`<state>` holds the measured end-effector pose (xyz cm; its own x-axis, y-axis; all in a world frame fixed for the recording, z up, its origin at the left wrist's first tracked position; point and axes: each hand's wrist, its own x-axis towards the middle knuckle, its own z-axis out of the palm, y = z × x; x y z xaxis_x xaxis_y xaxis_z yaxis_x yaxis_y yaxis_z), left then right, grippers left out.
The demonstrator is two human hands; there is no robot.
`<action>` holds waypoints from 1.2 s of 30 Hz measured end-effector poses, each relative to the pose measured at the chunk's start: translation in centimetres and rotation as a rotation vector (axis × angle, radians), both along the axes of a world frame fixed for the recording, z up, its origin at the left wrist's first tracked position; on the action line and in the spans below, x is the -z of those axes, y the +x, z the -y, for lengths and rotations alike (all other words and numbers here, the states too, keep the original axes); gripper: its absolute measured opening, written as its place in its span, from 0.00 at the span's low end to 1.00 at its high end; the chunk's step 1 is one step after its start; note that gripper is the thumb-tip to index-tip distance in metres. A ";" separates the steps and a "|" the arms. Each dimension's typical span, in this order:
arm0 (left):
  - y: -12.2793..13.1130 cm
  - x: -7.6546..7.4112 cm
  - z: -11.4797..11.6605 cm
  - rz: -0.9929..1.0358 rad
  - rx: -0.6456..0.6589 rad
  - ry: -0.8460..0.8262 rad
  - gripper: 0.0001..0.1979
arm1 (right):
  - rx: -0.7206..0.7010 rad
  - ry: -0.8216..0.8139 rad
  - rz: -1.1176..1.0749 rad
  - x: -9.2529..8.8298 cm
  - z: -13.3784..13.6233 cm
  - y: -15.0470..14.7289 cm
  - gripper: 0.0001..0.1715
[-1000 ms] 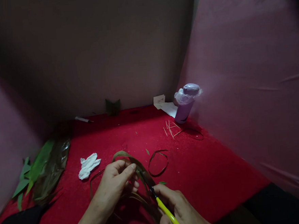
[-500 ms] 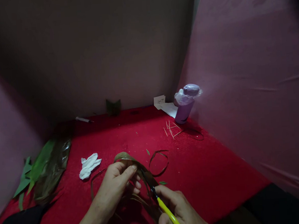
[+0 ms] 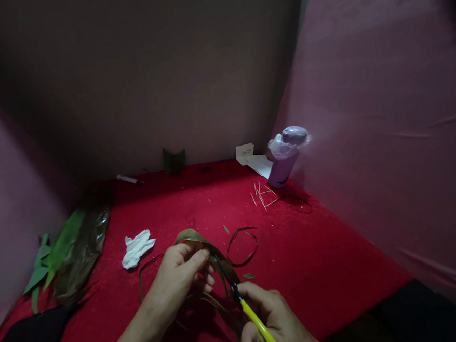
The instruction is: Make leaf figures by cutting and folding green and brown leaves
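Observation:
My left hand (image 3: 184,270) pinches a long brownish-green leaf strip (image 3: 191,235) between thumb and fingers; the strip arches up over the hand and runs down toward the right. Yellow-handled scissors (image 3: 260,325) are gripped in my right hand (image 3: 275,313), their dark blades lying along the strip beside my left fingertips. Part of the handle is hidden by the right hand. A thin curled leaf strip (image 3: 257,242) rests on the red cloth just beyond, with two small leaf scraps (image 3: 248,276) near it. Further strip hangs below my hands, partly in shadow.
White crumpled tissue (image 3: 137,248) lies left of my hands. Green leaves (image 3: 66,234) and a plastic-wrapped dark bundle (image 3: 85,254) are at far left. Toothpicks (image 3: 263,195), a purple tumbler (image 3: 283,167) and white papers (image 3: 259,164) stand back right. A folded leaf piece (image 3: 174,161) is by the wall.
The hands and scissors stay almost in place, with the blades showing slightly more openly along the strip. The whole view has shifted very slightly.

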<state>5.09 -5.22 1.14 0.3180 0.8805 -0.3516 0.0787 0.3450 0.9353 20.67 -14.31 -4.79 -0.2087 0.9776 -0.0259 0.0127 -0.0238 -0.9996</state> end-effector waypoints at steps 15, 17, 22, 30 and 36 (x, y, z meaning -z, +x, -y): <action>0.0 0.2 -0.1 -0.022 0.040 0.011 0.09 | -0.092 -0.013 0.035 -1.2 0.1 0.1 0.21; 0.0 0.2 -0.1 -0.015 0.052 -0.004 0.09 | -0.066 0.015 0.033 -1.0 0.1 0.0 0.19; 0.1 0.1 0.1 -0.003 0.072 0.005 0.08 | -0.029 0.054 0.032 -0.3 -0.1 -0.1 0.19; 0.3 -0.2 0.1 -0.043 0.032 0.024 0.07 | -0.008 0.035 -0.011 0.5 -0.1 0.0 0.16; -0.2 0.1 0.0 0.229 -0.057 0.071 0.20 | -0.018 -0.061 -0.038 0.4 -0.1 -0.1 0.18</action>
<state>4.87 -5.18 1.05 0.3309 0.9194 -0.2126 -0.1557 0.2754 0.9486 20.54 -14.22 -5.16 -0.2282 0.9706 -0.0770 -0.0247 -0.0848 -0.9961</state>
